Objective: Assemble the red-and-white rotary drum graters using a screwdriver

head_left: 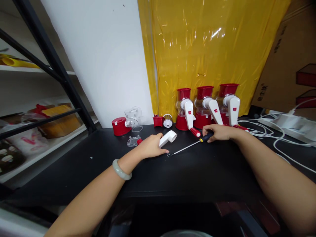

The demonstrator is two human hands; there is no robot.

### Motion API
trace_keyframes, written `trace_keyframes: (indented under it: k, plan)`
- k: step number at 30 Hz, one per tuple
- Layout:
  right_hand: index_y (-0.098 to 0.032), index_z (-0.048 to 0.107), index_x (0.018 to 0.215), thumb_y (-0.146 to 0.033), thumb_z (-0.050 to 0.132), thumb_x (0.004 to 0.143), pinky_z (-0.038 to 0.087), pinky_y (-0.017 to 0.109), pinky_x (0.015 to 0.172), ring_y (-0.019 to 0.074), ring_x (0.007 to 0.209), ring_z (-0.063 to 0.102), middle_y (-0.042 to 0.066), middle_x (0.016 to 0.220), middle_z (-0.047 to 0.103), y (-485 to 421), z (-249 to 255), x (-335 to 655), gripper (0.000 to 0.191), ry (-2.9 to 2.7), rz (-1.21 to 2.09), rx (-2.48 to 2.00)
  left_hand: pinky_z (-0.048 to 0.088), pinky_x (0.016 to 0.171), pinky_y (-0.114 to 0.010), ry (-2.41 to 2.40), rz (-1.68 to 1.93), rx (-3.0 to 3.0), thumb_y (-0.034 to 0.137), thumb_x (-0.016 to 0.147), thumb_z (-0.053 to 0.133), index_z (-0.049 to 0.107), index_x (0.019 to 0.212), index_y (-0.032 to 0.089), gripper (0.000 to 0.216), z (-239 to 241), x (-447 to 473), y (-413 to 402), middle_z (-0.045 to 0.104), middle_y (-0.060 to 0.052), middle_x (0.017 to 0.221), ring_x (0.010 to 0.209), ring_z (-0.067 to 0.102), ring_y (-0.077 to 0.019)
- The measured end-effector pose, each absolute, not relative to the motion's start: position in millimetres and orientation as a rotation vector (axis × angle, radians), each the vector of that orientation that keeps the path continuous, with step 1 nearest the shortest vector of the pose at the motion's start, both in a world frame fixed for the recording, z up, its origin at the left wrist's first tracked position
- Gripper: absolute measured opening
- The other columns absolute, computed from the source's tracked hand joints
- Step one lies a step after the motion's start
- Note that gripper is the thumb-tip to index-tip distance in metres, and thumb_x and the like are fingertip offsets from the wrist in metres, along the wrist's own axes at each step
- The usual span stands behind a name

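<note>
Left hand point(151, 146) grips the crank point(168, 138); right hand point(215, 133) holds the screwdriver point(189, 146), tip beside apparent screws point(168, 154) at the left's four o'clock. Screw pickup seems in hand, calling next for steady aim.

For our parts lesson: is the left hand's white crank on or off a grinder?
Off. The left hand holds the white crank; its round end joins nothing.

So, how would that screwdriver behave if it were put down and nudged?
The screwdriver's long, straight metal shaft looks stiff, so it probably wouldn't bend. The dark handle is much thicker than the shaft, so that end may be heavier. It might roll too, but the right hand hides part of the handle's shape.
</note>
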State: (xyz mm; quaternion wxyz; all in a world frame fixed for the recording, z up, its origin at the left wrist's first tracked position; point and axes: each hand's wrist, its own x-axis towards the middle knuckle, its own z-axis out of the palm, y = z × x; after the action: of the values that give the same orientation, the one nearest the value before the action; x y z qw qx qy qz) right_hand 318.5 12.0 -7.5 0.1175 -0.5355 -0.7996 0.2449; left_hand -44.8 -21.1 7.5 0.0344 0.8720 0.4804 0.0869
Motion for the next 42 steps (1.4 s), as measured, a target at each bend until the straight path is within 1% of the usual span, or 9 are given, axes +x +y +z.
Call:
trace_keyframes:
  k: [10, 14, 16, 18, 21, 25, 29, 34, 42]
  plan:
    - [-0.023, 0.063, 0.089, -0.03, 0.073, 0.061, 0.045, 0.032, 0.075, 0.0218, 0.084, 0.061, 0.002, 0.09, 0.066, 11.2, -5.4, 318.8, 0.03, -2.331, 0.733, -1.552, 0.046, 0.062, -0.034, 1.436, 0.314, 2.644, 0.056, 0.067, 0.073, 0.056, 0.098, 0.018, 0.052, 8.0, -44.9, -22.0, 0.068, -0.012, 0.095, 0.084, 0.067, -0.0303]
    - [-0.022, 0.062, 0.09, -0.032, 0.073, 0.063, 0.045, 0.031, 0.074, 0.0212, 0.083, 0.062, 0.002, 0.089, 0.067, 11.9, -5.9, 318.9, 0.031, -2.323, 0.747, -1.552, 0.049, 0.064, -0.032, 1.301, 0.4, 2.539, 0.033, 0.072, 0.069, 0.056, 0.097, 0.018, 0.032, 8.7, -47.1, -21.1, 0.07, -0.008, 0.093, 0.081, 0.068, -0.0253]
    - [-0.022, 0.061, 0.09, -0.031, 0.073, 0.063, 0.045, 0.031, 0.076, 0.0212, 0.084, 0.062, 0.002, 0.091, 0.067, 11.9, -6.3, 318.6, 0.031, -2.314, 0.751, -1.537, 0.051, 0.064, -0.03, 1.159, 0.444, 2.408, 0.02, 0.069, 0.066, 0.054, 0.105, 0.018, 0.037, 8.2, -47.8, -20.0, 0.072, -0.007, 0.095, 0.077, 0.069, -0.021]
    - [-0.022, 0.06, 0.091, -0.031, 0.073, 0.064, 0.045, 0.031, 0.078, 0.0214, 0.088, 0.063, 0.002, 0.094, 0.067, 11.2, -5.8, 317.8, 0.031, -2.301, 0.761, -1.518, 0.053, 0.063, -0.028, 1.018, 0.474, 2.26, 0.014, 0.067, 0.067, 0.05, 0.113, 0.017, 0.05, 7.0, -47.6, -19.0, 0.073, -0.008, 0.099, 0.077, 0.069, -0.0189]
    - [-0.021, 0.06, 0.091, -0.032, 0.073, 0.065, 0.045, 0.032, 0.08, 0.0215, 0.089, 0.063, 0.003, 0.095, 0.068, 9.1, -3.6, 315.5, 0.03, -2.284, 0.771, -1.498, 0.055, 0.066, -0.029, 0.925, 0.547, 2.127, 0.015, 0.065, 0.072, 0.049, 0.111, 0.015, 0.052, 4.6, -45.3, -18.3, 0.072, -0.01, 0.097, 0.081, 0.07, -0.0199]
    - [-0.021, 0.06, 0.089, -0.033, 0.073, 0.065, 0.045, 0.032, 0.08, 0.0222, 0.089, 0.063, 0.004, 0.094, 0.068, 7.6, -1.1, 313.0, 0.03, -2.284, 0.752, -1.496, 0.055, 0.067, -0.03, 0.994, 0.598, 2.162, 0.023, 0.064, 0.079, 0.052, 0.102, 0.016, 0.047, 2.4, -41.7, -17.9, 0.071, -0.005, 0.088, 0.08, 0.07, -0.0203]
    - [-0.021, 0.06, 0.091, -0.032, 0.072, 0.067, 0.046, 0.032, 0.08, 0.0227, 0.09, 0.063, 0.004, 0.095, 0.068, 8.6, -1.7, 313.1, 0.029, -2.262, 0.731, -1.512, 0.054, 0.059, -0.028, 1.059, 0.617, 2.184, 0.027, 0.07, 0.076, 0.053, 0.096, 0.017, 0.037, 0.8, -41.4, -16.3, 0.07, -0.004, 0.087, 0.072, 0.068, -0.0178]
    - [-0.02, 0.061, 0.092, -0.034, 0.073, 0.064, 0.046, 0.032, 0.079, 0.0232, 0.089, 0.063, 0.005, 0.096, 0.068, 9.5, -2.4, 313.0, 0.033, -2.221, 0.69, -1.518, 0.051, 0.046, -0.024, 1.033, 0.68, 2.062, 0.027, 0.07, 0.075, 0.053, 0.1, 0.017, 0.039, -3.1, -44.1, -11.2, 0.07, -0.007, 0.087, 0.076, 0.07, -0.0224]
    - [-0.021, 0.06, 0.091, -0.035, 0.071, 0.066, 0.046, 0.034, 0.08, 0.0235, 0.088, 0.063, 0.005, 0.095, 0.068, 9.4, -1.1, 311.8, 0.031, -2.214, 0.642, -1.509, 0.054, 0.045, -0.027, 1.162, 0.78, 1.995, 0.024, 0.072, 0.07, 0.064, 0.098, 0.016, 0.028, 1.1, -46.2, -5.4, 0.074, -0.009, 0.09, 0.074, 0.071, -0.0232]
